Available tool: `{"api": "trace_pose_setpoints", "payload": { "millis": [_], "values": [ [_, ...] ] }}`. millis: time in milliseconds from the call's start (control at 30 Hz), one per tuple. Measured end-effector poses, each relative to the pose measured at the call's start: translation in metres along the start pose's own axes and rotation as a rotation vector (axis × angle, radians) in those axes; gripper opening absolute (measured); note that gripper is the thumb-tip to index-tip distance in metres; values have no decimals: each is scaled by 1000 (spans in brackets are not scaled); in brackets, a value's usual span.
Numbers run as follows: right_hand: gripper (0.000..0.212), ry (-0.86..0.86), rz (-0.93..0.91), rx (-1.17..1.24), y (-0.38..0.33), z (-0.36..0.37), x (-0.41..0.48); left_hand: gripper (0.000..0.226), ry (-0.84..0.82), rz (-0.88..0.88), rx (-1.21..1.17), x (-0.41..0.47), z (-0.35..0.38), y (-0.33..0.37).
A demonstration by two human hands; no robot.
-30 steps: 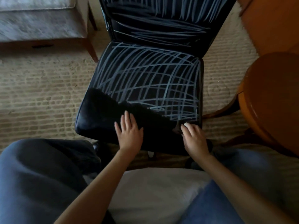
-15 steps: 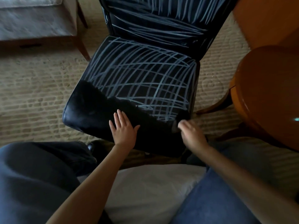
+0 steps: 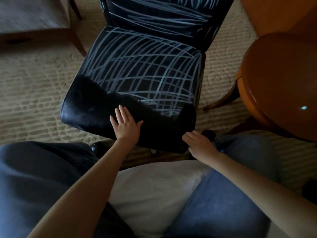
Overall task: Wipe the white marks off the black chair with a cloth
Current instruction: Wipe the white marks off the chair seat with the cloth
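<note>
Wiping's barely begun: left hand (image 3: 126,125) flat, fingers straight, on chair (image 3: 80,109) front, right hand (image 3: 200,145) curled at its corner, can't tell round what; white marks (image 3: 145,69) need sweeping next.

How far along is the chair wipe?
Early. Only the front strip of the seat shows no marks, and the dark cloth lying there may hide some. In hand: left hand lies flat on the cloth; right hand sits at the front corner, grip unclear. Left: white marks across most of the seat and the backrest.
</note>
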State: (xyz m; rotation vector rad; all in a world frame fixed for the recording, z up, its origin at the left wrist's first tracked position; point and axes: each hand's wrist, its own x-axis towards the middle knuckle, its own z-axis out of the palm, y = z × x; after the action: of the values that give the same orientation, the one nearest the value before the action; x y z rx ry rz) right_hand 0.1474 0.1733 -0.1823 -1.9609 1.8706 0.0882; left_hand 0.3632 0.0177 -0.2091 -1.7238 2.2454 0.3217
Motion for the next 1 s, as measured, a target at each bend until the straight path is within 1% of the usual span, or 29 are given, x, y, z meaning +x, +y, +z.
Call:
{"api": "trace_pose_setpoints", "payload": {
  "millis": [67,100,133,167,200,267,300,367,400,467,500,567,600,633,667,767,800,833,867,900,933,1000],
  "values": [
    [42,-127,-36,-25,2,-3,-1,81,4,8,-3,1,1,-2],
    [43,-169,-67,-38,0,-4,-3,81,4,8,-5,1,1,-3],
    [42,-175,-88,-45,1,-4,-6,81,2,8,-5,1,1,-3],
    [38,-140,-77,-19,4,-6,-6,81,3,9,-4,2,1,-3],
    [32,-61,-17,26,9,-9,-4,81,6,9,-4,2,2,-3],
    [24,143,186,106,29,-23,9,81,10,6,-6,2,2,-4],
    [25,213,265,108,42,-28,16,81,9,4,-5,2,3,-4],
    [31,272,296,65,51,-32,26,81,6,4,-1,1,2,-3],
    [32,294,262,63,45,-29,29,81,5,5,-2,2,2,-3],
    [26,295,117,88,17,-14,29,81,3,0,-3,2,2,-3],
    [24,282,16,100,0,-6,27,81,7,0,-1,2,2,-3],
    [21,221,-213,12,-18,6,24,81,22,3,-1,2,3,-3],
    [20,220,-271,-38,-17,5,29,81,30,5,-7,2,4,-4],
    [19,258,-262,-57,-10,-1,39,81,37,6,-14,2,5,-5],
    [19,312,-179,-49,-3,-10,52,81,43,8,-20,2,6,-5],
    [23,431,220,5,12,-33,88,81,48,12,-33,2,5,-3],
    [24,442,289,19,7,-33,92,81,57,21,-45,1,4,-3],
    [23,458,301,42,-2,-28,90,81,71,34,-69,0,2,-4],
    [22,471,255,85,-15,-18,84,81,94,47,-104,0,1,-7],
    [21,485,164,111,-29,-5,73,79,127,60,-144,-1,0,-11],
    [20,487,56,103,-41,7,61,77,171,75,-181,0,-1,-17],
    [22,437,-115,27,-50,19,48,69,254,124,-226,4,-1,-33]
  ]
}}
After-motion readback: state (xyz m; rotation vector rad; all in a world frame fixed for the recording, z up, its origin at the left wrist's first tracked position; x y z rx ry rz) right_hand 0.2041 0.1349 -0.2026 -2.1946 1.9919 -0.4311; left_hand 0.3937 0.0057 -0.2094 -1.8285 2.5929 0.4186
